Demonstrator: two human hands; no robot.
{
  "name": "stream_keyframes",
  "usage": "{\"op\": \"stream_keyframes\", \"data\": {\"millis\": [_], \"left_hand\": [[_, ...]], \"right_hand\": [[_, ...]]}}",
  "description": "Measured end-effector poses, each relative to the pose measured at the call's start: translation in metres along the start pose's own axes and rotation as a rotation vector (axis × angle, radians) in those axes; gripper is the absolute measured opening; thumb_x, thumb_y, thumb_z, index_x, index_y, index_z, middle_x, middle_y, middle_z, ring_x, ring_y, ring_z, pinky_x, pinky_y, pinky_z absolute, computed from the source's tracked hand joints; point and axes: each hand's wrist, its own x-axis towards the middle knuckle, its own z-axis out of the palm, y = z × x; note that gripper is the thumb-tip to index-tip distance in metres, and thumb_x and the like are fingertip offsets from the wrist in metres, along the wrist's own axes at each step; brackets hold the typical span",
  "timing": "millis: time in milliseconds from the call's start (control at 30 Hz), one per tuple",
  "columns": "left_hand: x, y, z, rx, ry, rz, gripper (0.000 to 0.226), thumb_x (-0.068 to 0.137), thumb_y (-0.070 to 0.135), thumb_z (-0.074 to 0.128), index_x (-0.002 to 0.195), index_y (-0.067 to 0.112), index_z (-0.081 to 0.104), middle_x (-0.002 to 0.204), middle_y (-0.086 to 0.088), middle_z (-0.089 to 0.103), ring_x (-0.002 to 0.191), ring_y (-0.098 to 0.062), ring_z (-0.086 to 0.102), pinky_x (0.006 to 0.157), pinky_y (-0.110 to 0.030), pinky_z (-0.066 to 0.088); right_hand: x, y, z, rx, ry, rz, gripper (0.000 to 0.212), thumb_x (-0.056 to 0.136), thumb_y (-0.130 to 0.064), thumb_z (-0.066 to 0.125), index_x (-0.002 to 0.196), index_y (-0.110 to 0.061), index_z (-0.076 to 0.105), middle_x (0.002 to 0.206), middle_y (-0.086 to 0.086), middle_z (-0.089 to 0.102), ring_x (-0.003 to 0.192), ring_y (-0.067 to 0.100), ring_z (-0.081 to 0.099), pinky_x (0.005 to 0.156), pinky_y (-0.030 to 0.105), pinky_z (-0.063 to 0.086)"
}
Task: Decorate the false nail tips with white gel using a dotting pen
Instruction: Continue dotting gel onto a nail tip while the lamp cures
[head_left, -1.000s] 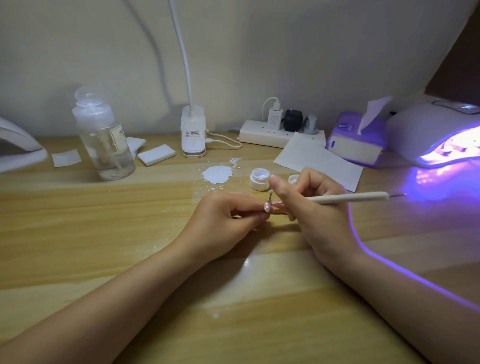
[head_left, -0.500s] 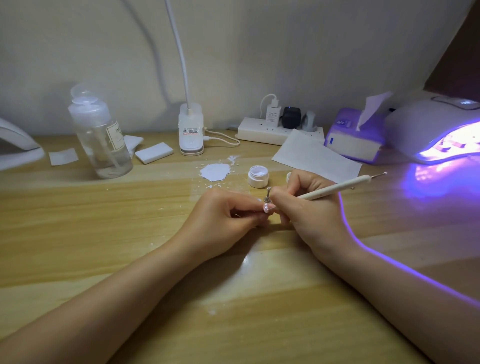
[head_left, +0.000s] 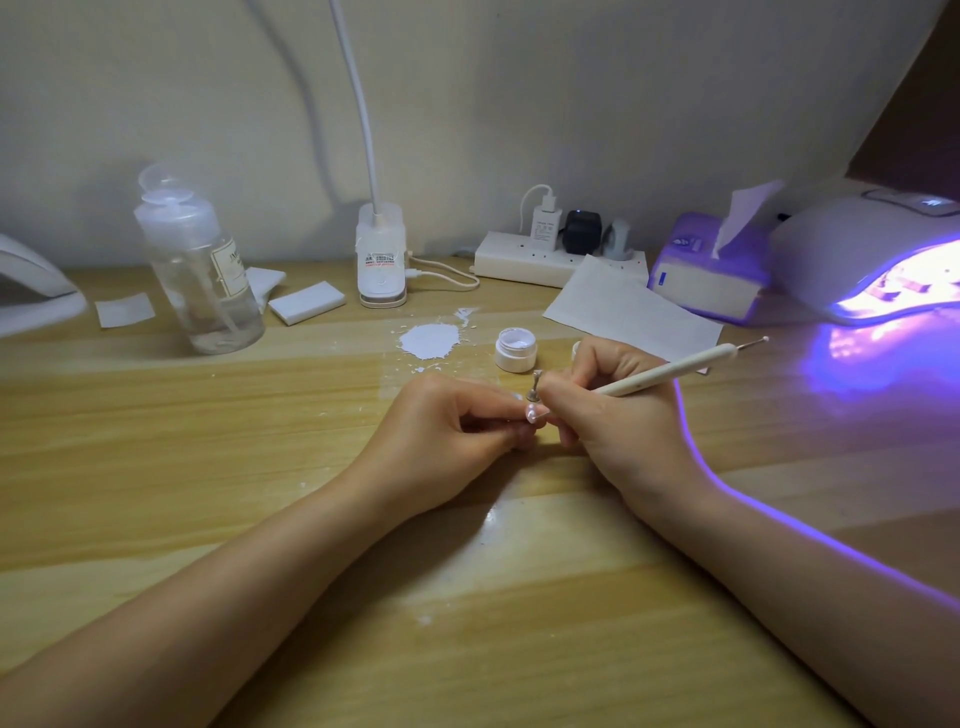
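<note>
My left hand (head_left: 457, 436) pinches a small pink false nail tip (head_left: 534, 414) on a little metal stand (head_left: 535, 387), low over the wooden table. My right hand (head_left: 618, 415) grips a white dotting pen (head_left: 675, 371) like a pencil, its working end hidden behind my fingers right by the nail tip, its rear metal ball pointing up and right. An open white gel jar (head_left: 515, 349) stands just behind my hands. The two hands touch at the fingertips.
A clear pump bottle (head_left: 200, 270), white pads (head_left: 306, 302) and a clip lamp base (head_left: 381, 265) stand at the back left. A white spill (head_left: 430, 340) lies by the jar. A power strip (head_left: 530, 260), paper sheet (head_left: 628, 312), tissue box (head_left: 709, 275) and lit UV lamp (head_left: 878, 265) fill the back right.
The pen's rear end has swung upward from nearly level to a steeper tilt. Both hands stay together at the nail tip, almost in the same place.
</note>
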Motion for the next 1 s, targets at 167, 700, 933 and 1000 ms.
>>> {"op": "stream_keyframes", "data": {"millis": [167, 700, 933, 1000], "left_hand": [[0.0000, 0.0000, 0.0000, 0.002, -0.002, -0.007, 0.019, 0.075, -0.001, 0.071, 0.087, 0.014, 0.074, 0.078, 0.002, 0.073, 0.072, 0.001, 0.063, 0.073, -0.024, 0.051], [-0.0001, 0.0030, 0.0002, -0.002, 0.009, -0.018, 0.037, 0.075, 0.000, 0.071, 0.094, 0.032, 0.066, 0.084, 0.000, 0.072, 0.075, -0.003, 0.065, 0.078, -0.031, 0.053], [0.0007, 0.0011, 0.0002, -0.005, 0.006, -0.019, 0.038, 0.075, 0.001, 0.071, 0.095, 0.033, 0.065, 0.087, 0.009, 0.071, 0.075, 0.001, 0.064, 0.078, -0.026, 0.052], [0.0009, 0.0005, 0.0003, 0.002, 0.007, -0.015, 0.039, 0.075, 0.000, 0.071, 0.095, 0.032, 0.066, 0.081, 0.012, 0.072, 0.074, 0.003, 0.063, 0.077, -0.024, 0.053]], "right_hand": [[0.0002, -0.0008, -0.0003, -0.001, -0.002, -0.002, 0.038, 0.073, 0.015, 0.054, 0.048, -0.009, 0.038, 0.033, -0.007, 0.047, 0.032, 0.000, 0.043, 0.038, 0.011, 0.034], [0.0004, -0.0001, -0.0009, -0.023, 0.018, -0.001, 0.036, 0.071, 0.013, 0.056, 0.047, -0.008, 0.039, 0.033, -0.005, 0.047, 0.033, 0.003, 0.041, 0.038, 0.013, 0.034], [0.0008, 0.0004, -0.0005, -0.024, 0.023, -0.004, 0.036, 0.072, 0.012, 0.056, 0.047, -0.008, 0.039, 0.033, -0.006, 0.046, 0.033, 0.001, 0.040, 0.038, 0.012, 0.033], [0.0008, 0.0005, -0.0005, -0.016, 0.016, -0.001, 0.036, 0.073, 0.013, 0.056, 0.048, -0.007, 0.039, 0.033, -0.006, 0.047, 0.032, 0.001, 0.041, 0.038, 0.012, 0.033]]}}
